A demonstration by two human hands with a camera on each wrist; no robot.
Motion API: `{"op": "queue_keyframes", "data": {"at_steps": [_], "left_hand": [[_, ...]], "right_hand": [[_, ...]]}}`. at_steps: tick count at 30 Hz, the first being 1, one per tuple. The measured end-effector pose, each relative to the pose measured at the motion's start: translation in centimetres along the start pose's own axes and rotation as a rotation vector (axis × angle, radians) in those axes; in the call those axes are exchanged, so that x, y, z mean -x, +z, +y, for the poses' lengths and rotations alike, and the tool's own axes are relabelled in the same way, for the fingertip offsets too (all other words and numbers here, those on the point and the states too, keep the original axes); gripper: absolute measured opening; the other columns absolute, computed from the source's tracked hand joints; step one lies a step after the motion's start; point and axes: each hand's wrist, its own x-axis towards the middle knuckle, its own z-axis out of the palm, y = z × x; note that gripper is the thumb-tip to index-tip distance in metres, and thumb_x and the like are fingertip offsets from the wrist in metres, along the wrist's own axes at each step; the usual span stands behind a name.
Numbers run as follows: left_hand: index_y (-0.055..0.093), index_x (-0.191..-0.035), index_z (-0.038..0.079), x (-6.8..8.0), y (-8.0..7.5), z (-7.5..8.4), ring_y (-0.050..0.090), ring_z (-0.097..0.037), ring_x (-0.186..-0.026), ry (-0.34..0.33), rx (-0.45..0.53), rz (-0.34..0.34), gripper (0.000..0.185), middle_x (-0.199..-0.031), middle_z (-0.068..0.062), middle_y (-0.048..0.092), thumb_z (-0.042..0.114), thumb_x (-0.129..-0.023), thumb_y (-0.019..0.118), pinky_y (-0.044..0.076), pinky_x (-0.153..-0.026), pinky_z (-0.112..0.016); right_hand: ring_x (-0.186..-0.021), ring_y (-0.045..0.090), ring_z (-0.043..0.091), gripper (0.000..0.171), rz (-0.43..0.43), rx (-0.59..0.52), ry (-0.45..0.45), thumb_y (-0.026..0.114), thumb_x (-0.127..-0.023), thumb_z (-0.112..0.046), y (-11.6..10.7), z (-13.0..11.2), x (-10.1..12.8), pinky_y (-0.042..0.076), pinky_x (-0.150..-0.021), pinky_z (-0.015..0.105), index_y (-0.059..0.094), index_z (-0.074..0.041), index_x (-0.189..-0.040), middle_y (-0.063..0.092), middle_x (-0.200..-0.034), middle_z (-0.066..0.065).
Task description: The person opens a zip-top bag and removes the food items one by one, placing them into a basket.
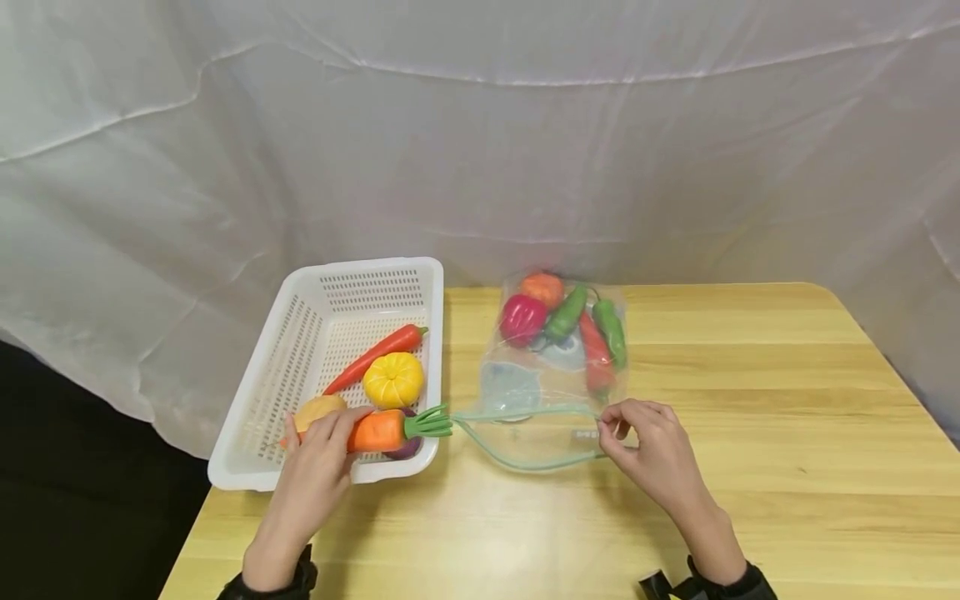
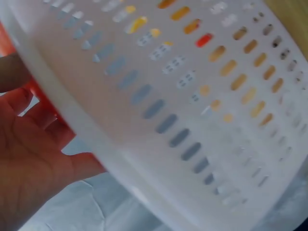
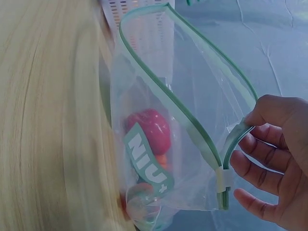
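My left hand [image 1: 318, 458] grips an orange toy carrot [image 1: 377, 432] with a green top, held over the front of a white plastic basket [image 1: 251, 375]. Below it in the basket lie a red chili pepper [image 1: 378, 357], a yellow pumpkin [image 1: 393, 380], a tan rounded vegetable [image 1: 319, 410] and a partly hidden purple one [image 1: 405, 450]. With thumb and forefinger my right hand [image 1: 656, 450] pinches the green rim of a clear zip bag [image 3: 192, 62], whose mouth gapes. Inside the bag are a magenta vegetable [image 1: 523, 320], an orange one [image 1: 542, 289], green peppers [image 1: 566, 312] and a red pepper [image 1: 596, 350].
Basket and bag stand side by side on a wooden table [image 1: 750, 375]. A pale grey cloth [image 1: 525, 167] hangs behind the table's back edge. The basket's wall rises between the left wrist camera and the basket's contents.
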Motion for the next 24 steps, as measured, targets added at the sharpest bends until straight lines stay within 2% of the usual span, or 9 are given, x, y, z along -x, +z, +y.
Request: {"op": "queue_keyframes", "data": {"at_steps": [5,12,15,18,19,24], "left_hand": [[0.058,-0.114,0.006,-0.1,0.2,-0.8,0.055,-0.042,-0.106,-0.047,-0.001,0.008,0.051,-0.112,-0.019,0.061,-0.014,-0.068,0.068,0.014,-0.096,-0.079],[0.058,-0.113,0.0,-0.2,0.3,-1.6,0.051,-0.048,-0.109,-0.168,0.008,-0.005,0.056,-0.114,-0.025,0.059,-0.021,-0.061,0.057,0.015,-0.09,-0.082],[0.059,-0.112,-0.004,-0.2,0.7,-1.8,0.053,-0.048,-0.106,-0.17,0.018,0.009,0.055,-0.111,-0.028,0.059,-0.023,-0.06,0.055,0.03,-0.091,-0.075],[0.059,-0.11,-0.008,-0.3,0.9,-1.9,0.056,-0.048,-0.101,-0.157,0.031,0.027,0.052,-0.109,-0.03,0.06,-0.024,-0.061,0.055,0.043,-0.085,-0.064],[0.059,-0.109,-0.008,-0.3,1.0,-1.9,0.056,-0.048,-0.101,-0.159,0.036,0.026,0.051,-0.108,-0.03,0.06,-0.024,-0.062,0.055,0.045,-0.085,-0.06],[0.059,-0.112,-0.009,-0.5,0.9,-1.6,0.054,-0.049,-0.104,-0.199,0.048,-0.005,0.05,-0.112,-0.031,0.058,-0.023,-0.064,0.055,0.045,-0.087,-0.06]], "right_hand": [[-0.059,0.049,0.004,0.017,0.005,0.002,0.002,0.071,-0.067,0.001,0.0,0.0,0.0,0.046,-0.072,0.037,0.063,-0.012,-0.074,0.056,-0.061,-0.009],[-0.059,0.05,0.004,0.015,0.003,0.006,-0.018,0.071,-0.067,0.0,0.0,0.0,-0.1,0.046,-0.073,0.036,0.063,-0.011,-0.074,0.057,-0.061,-0.008],[-0.059,0.05,0.004,0.015,0.0,0.007,-0.023,0.07,-0.067,0.0,0.0,0.0,-0.2,0.046,-0.073,0.036,0.063,-0.011,-0.074,0.058,-0.062,-0.008],[-0.059,0.05,0.004,0.015,0.002,0.007,-0.024,0.07,-0.067,0.0,0.0,0.0,-0.3,0.046,-0.072,0.036,0.063,-0.012,-0.074,0.058,-0.061,-0.008],[-0.059,0.05,0.004,0.015,0.002,0.008,-0.025,0.07,-0.067,0.0,0.0,0.0,-0.3,0.046,-0.072,0.036,0.063,-0.012,-0.074,0.058,-0.061,-0.008],[-0.059,0.049,0.004,0.015,0.004,0.007,-0.029,0.07,-0.067,0.0,0.1,0.0,-0.4,0.046,-0.072,0.036,0.063,-0.011,-0.074,0.057,-0.061,-0.007]]}}
